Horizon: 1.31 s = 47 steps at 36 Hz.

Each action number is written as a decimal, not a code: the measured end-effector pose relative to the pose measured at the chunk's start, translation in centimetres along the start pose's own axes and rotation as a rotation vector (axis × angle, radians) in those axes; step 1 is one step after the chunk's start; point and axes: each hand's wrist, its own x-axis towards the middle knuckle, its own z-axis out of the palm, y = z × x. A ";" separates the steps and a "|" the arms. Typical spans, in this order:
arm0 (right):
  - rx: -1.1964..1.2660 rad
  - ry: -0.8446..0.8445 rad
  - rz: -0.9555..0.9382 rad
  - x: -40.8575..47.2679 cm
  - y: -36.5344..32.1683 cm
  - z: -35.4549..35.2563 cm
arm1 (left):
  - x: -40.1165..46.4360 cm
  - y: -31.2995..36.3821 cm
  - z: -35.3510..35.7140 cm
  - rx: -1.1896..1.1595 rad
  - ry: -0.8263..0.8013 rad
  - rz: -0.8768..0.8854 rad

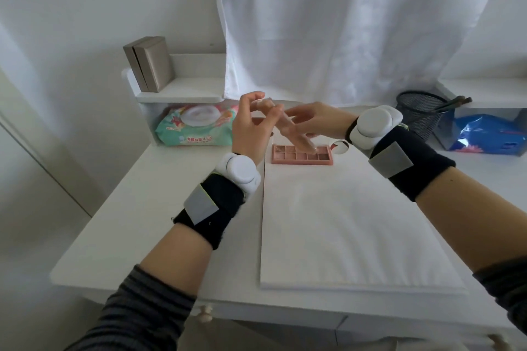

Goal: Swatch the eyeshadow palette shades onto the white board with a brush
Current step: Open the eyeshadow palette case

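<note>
Hovering together above the eyeshadow palette [302, 154], both hands [281, 122] blur, grip unclear; wipes pack [196, 128] sits left.

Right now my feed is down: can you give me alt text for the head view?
Both hands are raised together above an open pink eyeshadow palette at the far edge of a white board on a white table; the left hand and right hand overlap, blurred, with no brush visible. A wet wipes pack sits far left, a mesh pen holder far right.

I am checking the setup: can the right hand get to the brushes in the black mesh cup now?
Probably yes: the right hand seems empty, and nothing stands between it and the mesh cup beside it.
</note>
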 end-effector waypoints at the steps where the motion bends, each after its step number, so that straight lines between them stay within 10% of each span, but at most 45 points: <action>1: 0.016 -0.020 0.000 -0.3 -0.1 0.0 | 0.0 0.2 0.3 -0.040 -0.009 -0.041; 13: 0.158 0.046 0.072 -1.8 1.1 0.6 | -0.8 0.5 1.0 -0.055 -0.322 -0.345; 47: 0.345 -0.223 0.180 -4.1 3.9 -1.6 | -3.8 -0.1 3.5 -0.299 -0.330 -0.436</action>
